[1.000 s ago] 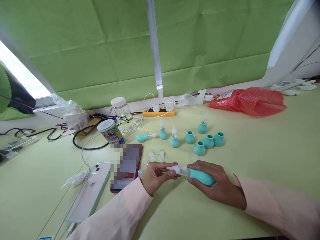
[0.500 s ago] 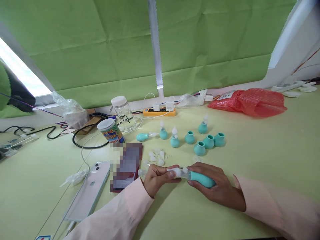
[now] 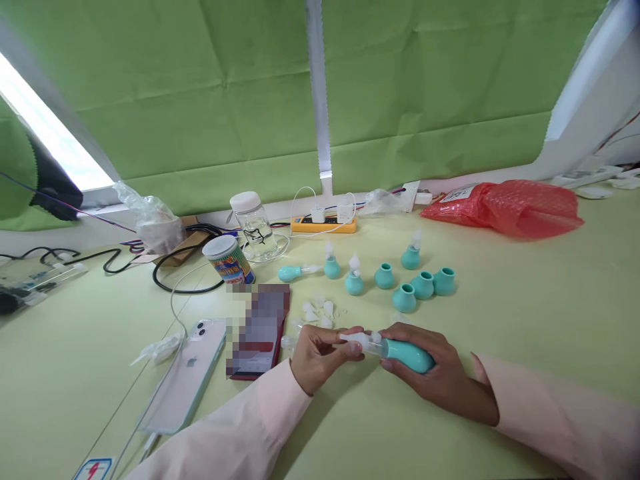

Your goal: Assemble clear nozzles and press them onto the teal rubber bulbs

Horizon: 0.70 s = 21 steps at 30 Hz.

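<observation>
A nasal aspirator with a teal bulb (image 3: 413, 357), a clear middle piece and a white nozzle (image 3: 361, 341) lies between my hands. My left hand (image 3: 320, 360) pinches the nozzle end between thumb and fingers. Wrapped round the bulb from the right is my right hand (image 3: 440, 370). Beyond them stand several open teal bulbs (image 3: 404, 298) and a few upright bulbs with nozzles fitted (image 3: 355, 283). One more aspirator (image 3: 290, 273) lies on its side. Loose white nozzles (image 3: 327, 309) are scattered just past my left hand, some partly hidden by it.
To the left lie a dark-screened phone (image 3: 263, 327) and a pale phone (image 3: 187, 373) on a cable. A tin (image 3: 229, 260), a clear bottle (image 3: 255, 227) and an orange power strip (image 3: 325, 225) stand farther back. A red bubble-wrap bag (image 3: 525, 207) lies at the back right.
The whole view has shifted slightly, so things appear a little farther right. My left fingers have moved slightly on the nozzle, showing more of its tip; both hands keep their hold.
</observation>
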Available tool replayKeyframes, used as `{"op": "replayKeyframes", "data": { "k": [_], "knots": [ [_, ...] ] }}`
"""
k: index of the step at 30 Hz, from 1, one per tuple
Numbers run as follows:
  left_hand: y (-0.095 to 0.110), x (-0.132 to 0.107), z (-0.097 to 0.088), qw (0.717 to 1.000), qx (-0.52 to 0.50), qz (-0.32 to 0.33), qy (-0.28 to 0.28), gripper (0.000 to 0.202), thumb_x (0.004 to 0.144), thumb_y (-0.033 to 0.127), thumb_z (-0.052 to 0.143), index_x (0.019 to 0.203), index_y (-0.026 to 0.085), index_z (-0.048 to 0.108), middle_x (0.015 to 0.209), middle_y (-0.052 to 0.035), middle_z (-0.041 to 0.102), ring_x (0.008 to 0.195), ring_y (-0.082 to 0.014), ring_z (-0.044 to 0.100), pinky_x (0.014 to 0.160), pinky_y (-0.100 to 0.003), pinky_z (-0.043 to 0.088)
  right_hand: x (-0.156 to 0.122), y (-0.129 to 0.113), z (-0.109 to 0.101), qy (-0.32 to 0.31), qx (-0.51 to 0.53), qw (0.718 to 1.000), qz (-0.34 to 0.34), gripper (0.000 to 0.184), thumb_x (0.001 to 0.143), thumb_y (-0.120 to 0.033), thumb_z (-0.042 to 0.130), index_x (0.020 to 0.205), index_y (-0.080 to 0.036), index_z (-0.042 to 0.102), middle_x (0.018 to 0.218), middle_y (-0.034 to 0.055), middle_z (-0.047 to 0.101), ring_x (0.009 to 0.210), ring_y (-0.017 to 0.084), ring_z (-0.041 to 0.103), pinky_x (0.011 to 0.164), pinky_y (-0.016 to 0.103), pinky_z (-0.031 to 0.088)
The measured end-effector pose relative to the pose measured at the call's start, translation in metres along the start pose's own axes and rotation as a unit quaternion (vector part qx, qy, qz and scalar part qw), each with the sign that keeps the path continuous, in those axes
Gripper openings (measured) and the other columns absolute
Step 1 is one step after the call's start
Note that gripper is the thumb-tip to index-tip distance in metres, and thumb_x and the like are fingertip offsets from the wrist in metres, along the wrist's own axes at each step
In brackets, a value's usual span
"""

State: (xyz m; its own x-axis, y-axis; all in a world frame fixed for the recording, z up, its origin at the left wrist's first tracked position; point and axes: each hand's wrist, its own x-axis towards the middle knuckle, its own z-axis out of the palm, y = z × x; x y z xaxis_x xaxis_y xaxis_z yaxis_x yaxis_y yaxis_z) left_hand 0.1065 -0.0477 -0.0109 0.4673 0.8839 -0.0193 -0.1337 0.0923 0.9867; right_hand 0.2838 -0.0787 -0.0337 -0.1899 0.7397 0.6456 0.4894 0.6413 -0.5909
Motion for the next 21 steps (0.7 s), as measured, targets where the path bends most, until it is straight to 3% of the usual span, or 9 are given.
{"op": "replayKeyframes", "data": {
  "k": [3, 8, 13, 21],
  "knots": [
    [0.0009, 0.0021, 0.0003, 1.0, 0.012, 0.01, 0.006, 0.021, 0.059, 0.026, 0.066, 0.074, 0.012, 0.068, 0.082, -0.008, 0.067, 0.082, -0.0242, 0.059, 0.076, -0.034, 0.047, -0.0001, 0.0017, 0.0006, 0.001, -0.007, 1.0, 0.012, 0.021, 0.069, -0.024, 0.057, 0.089, -0.024, 0.049, 0.079, 0.0, 0.061, 0.07, 0.014, 0.059, 0.061, 0.024, 0.048],
    [-0.004, 0.0019, 0.0022, 0.998, 0.026, 0.004, 0.054, 0.021, 0.059, 0.029, 0.066, 0.073, 0.013, 0.068, 0.075, -0.0074, 0.067, 0.07, -0.0209, 0.06, 0.066, -0.03, 0.048, -0.0002, 0.0038, 0.0006, -0.022, -0.037, 0.999, -0.001, 0.022, 0.071, -0.022, 0.056, 0.091, -0.023, 0.048, 0.078, 0.0013, 0.06, 0.069, 0.014, 0.058, 0.06, 0.026, 0.048],
    [0.0026, -0.0015, 0.0048, 0.996, 0.077, 0.049, 0.016, 0.02, 0.064, 0.03, 0.062, 0.072, 0.013, 0.069, 0.078, -0.0078, 0.067, 0.077, -0.022, 0.059, 0.07, -0.029, 0.046, -0.0011, 0.0046, 0.0013, -0.011, -0.034, 0.999, -0.03, 0.025, 0.071, -0.022, 0.056, 0.094, -0.024, 0.047, 0.081, 0.0021, 0.061, 0.072, 0.015, 0.058, 0.062, 0.027, 0.048],
    [0.0013, -0.0016, 0.0066, 0.99, 0.109, 0.091, 0.007, 0.018, 0.07, 0.027, 0.056, 0.075, 0.016, 0.068, 0.082, -0.0077, 0.066, 0.081, -0.0213, 0.058, 0.073, -0.029, 0.045, 0.0015, 0.0004, 0.0012, -0.006, -0.015, 1.0, 0.011, 0.018, 0.069, -0.026, 0.057, 0.086, -0.023, 0.05, 0.077, 0.0009, 0.062, 0.068, 0.014, 0.059, 0.059, 0.025, 0.049]
  ]
}}
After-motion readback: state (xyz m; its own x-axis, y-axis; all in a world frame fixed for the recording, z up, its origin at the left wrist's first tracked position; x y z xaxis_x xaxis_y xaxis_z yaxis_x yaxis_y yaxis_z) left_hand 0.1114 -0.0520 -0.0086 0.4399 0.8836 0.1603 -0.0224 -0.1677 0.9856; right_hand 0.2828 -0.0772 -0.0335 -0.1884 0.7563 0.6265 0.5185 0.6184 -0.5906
